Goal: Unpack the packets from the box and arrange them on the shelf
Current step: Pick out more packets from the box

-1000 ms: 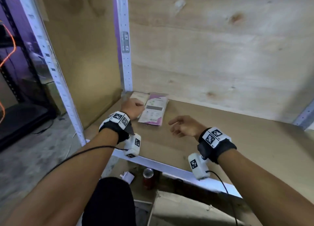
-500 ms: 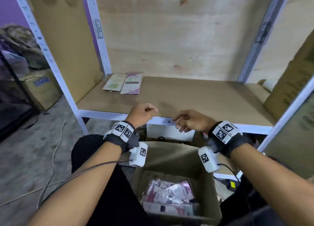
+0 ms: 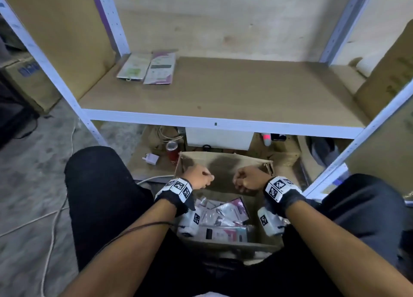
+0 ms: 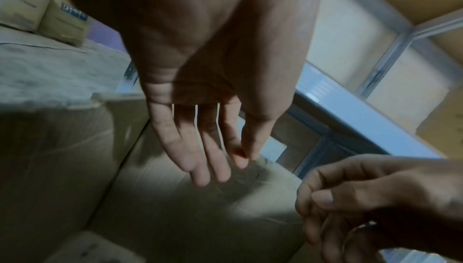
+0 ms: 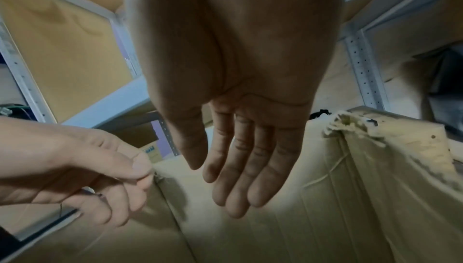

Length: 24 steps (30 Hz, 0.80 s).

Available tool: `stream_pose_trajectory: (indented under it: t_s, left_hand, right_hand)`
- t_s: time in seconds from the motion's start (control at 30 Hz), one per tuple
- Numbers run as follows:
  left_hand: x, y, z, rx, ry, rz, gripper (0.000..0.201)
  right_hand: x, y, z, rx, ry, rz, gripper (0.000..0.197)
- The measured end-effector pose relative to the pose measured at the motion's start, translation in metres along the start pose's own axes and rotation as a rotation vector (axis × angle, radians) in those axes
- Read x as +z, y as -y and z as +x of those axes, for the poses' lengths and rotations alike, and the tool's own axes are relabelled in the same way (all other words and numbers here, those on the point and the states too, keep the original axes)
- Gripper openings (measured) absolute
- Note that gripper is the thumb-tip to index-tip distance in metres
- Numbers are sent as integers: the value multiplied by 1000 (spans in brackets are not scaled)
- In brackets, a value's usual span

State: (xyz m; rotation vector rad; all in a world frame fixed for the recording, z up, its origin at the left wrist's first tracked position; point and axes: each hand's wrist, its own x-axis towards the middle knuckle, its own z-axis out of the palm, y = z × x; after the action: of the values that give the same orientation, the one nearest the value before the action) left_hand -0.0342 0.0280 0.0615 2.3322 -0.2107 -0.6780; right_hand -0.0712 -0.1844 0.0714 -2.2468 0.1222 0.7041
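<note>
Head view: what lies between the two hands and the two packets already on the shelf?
The hands hover over the open box. Toward the packets lie the box's far wall, the shelf's white front rail and bare board.

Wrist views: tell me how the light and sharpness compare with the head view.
Head view: evenly lit and fairly sharp, the two packets on the shelf readable as shapes, straight posts bowed by the wide lens. Left wrist view: dim, soft, corners darkened, the left hand shadowed. Right wrist view: similar, the box blurred below the right hand.
</note>
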Motion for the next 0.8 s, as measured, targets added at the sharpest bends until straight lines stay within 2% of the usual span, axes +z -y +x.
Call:
stream_pose_trajectory:
  t_s: [0.1, 0.33, 0.53, 0.63, 0.8]
  left_hand:
    - [14, 8, 15, -43, 80, 84, 29]
    - [39, 38, 42, -208, 112, 15, 23]
    - [43, 53, 51, -307, 88, -50, 23]
    - [42, 53, 53, -303, 68, -77, 25]
    - [43, 59, 56, -325, 61, -180, 25]
  right_hand:
    - [11, -7, 19, 28, 19, -44, 18]
    - [43, -24, 69, 144, 122, -121, 15]
    - [83, -30, 97, 174, 296, -233, 26]
    - [108, -34, 101, 164, 314, -355, 25]
    - [139, -52, 99, 99, 345, -591, 45]
